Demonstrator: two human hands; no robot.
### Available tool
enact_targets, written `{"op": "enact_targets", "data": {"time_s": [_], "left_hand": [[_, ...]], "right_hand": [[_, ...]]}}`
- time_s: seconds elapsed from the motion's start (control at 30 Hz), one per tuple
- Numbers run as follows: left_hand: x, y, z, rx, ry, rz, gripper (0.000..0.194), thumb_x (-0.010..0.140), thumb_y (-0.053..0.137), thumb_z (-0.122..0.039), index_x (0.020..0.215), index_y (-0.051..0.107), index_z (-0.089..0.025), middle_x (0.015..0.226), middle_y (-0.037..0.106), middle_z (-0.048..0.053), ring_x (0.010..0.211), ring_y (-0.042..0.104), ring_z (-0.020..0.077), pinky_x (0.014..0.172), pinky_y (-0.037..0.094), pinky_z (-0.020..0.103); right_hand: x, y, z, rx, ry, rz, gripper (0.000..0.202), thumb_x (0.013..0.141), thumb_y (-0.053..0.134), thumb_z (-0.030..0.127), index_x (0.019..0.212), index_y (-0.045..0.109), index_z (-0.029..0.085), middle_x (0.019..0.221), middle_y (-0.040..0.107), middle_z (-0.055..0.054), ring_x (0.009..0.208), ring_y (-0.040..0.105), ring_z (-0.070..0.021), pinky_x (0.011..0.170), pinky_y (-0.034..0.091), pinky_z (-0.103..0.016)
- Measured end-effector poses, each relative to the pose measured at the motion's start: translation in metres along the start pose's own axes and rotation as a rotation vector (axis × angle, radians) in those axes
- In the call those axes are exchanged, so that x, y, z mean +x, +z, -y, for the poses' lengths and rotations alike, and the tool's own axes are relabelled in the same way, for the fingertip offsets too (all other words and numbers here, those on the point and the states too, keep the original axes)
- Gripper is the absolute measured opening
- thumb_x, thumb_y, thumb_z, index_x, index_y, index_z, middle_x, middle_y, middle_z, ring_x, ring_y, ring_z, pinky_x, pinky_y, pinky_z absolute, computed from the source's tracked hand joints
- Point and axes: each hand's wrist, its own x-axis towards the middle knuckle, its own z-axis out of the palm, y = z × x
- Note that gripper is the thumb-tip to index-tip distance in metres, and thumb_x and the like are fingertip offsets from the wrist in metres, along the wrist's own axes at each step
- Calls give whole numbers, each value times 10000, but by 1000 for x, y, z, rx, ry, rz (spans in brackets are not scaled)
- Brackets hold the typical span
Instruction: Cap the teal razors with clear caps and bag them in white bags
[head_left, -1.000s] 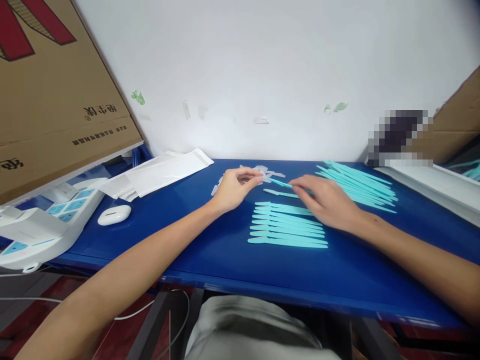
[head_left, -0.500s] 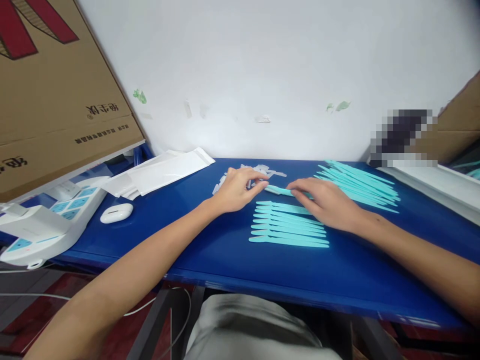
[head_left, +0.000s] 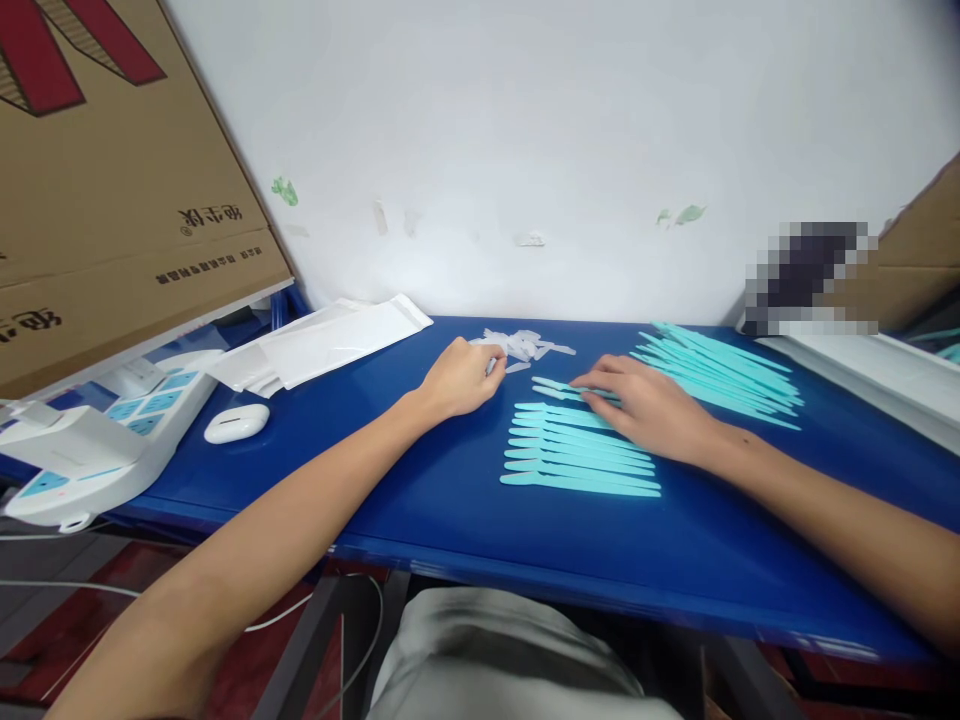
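My left hand (head_left: 463, 380) is closed in a pinch at the near edge of a pile of small translucent blade caps (head_left: 525, 345), with a pale cap (head_left: 492, 366) at its fingertips. Over the table's middle, my right hand (head_left: 645, 400) has thumb and fingers closed on a slim teal eyebrow razor (head_left: 551, 384); its handle is partly hidden under the hand. Two razor tips show there, close together. Just nearer to me, several teal razors (head_left: 577, 462) lie side by side in a neat row. Behind my right hand is a loose heap of razors (head_left: 720, 370).
White plastic bags (head_left: 337, 340) lie at the back left. Nearer are a white earbud case (head_left: 237, 423) and a power strip (head_left: 142, 440) with plugs. A large cardboard box (head_left: 135, 180) leans at left; a white tray-like edge (head_left: 877, 380) stands right. The wall borders the blue table (head_left: 420, 500).
My left hand has moved left, away from the razor tip, to the blade caps and closed its fingers. My right hand stays nearly in place; two razor tips now show before it.
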Motion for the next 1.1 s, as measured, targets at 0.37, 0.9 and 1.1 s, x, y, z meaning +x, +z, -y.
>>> {"op": "enact_targets", "data": {"time_s": [0.37, 0.9, 1.1], "left_hand": [[0, 1, -6, 199, 44, 88, 305, 968, 501, -254, 1171, 723, -206, 892, 734, 69, 826, 686, 251, 696, 442, 328], [5, 1, -7, 239, 20, 224, 248, 955, 563, -280, 1032, 787, -208, 901, 758, 96, 854, 696, 265, 687, 465, 323], [-2, -8, -2, 268, 125, 239, 228, 908, 538, -233, 987, 749, -202, 860, 732, 81, 805, 678, 246, 655, 447, 308]], "right_hand": [[-3, -10, 11, 4, -237, 76, 354, 1021, 422, 295, 1083, 752, 184, 1047, 706, -113, 858, 681, -223, 703, 524, -340], [-6, -11, 7, -133, -233, 82, 246, 957, 527, 181, 1076, 742, 189, 840, 758, -84, 655, 673, -189, 576, 448, -275], [-6, -9, 10, -169, -240, 55, 309, 938, 461, 135, 1051, 747, 168, 821, 739, -101, 708, 674, -224, 669, 498, -340]]}}
